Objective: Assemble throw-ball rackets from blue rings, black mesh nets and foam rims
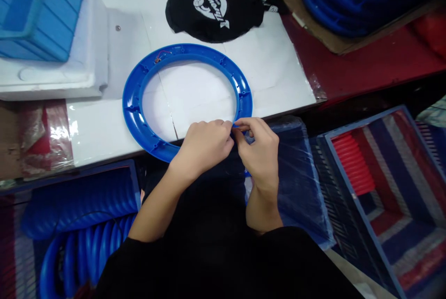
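A blue plastic ring (131,99) lies with its ribbed, hollow side up, partly over the table's near edge. A small part with a red wire (160,57) sits in its channel at the far left. My left hand (207,144) is closed at the ring's near right part, knuckles up, covering some of it. Close beside it my right hand (258,146) has thumb and forefinger pinched together. The fingertips of both hands meet over the ring's inner edge. What they pinch is too small and too hidden to make out.
Black printed cloth (216,6) lies at the table's far side. A light blue bin (52,15) stands on white foam (94,52) at left. Blue rings (334,1) are stacked at far right. Crates with blue rings (80,201) and red rings (351,162) stand below the table.
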{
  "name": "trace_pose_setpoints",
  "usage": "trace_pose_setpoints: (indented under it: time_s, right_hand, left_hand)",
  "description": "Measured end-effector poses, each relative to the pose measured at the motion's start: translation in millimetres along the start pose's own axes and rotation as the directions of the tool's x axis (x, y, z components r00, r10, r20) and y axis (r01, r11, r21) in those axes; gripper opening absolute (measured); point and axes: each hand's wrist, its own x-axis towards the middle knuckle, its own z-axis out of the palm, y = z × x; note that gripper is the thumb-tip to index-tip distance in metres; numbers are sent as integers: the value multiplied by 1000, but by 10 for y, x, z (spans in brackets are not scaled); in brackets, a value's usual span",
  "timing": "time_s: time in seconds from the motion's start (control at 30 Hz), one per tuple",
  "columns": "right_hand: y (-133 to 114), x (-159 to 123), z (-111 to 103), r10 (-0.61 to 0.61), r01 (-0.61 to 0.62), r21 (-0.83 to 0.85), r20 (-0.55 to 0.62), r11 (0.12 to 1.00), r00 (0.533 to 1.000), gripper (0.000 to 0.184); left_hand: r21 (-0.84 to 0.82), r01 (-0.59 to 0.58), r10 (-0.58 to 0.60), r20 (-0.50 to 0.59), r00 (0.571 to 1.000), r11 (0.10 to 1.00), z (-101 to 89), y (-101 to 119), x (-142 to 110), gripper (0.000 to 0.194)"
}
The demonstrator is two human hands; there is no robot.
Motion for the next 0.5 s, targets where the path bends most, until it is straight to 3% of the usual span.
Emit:
trace_pose_setpoints:
  time_s: [0.07,0.2,0.37,0.5]
  right_hand:
    - [11,9,-41,5,-5,19,26,1000,1000,13]
    - [59,77,-202,-32,12,107,188,994,982,11]
    - [103,199,-279,-138,126,103,128,987,982,11]
    - [149,304,-208,-226,213,94,164,973,960,13]
  left_hand:
    - [-30,13,-13,3,1000,999,23,-7,14,28]
    - [-142,11,-13,-12,1000,990,48,-112,-24,20]
    - [-234,-37,29,-40,999,971,65,-179,-46,15]
    - [-246,-23,14,-38,999,969,80,-182,-31,14]
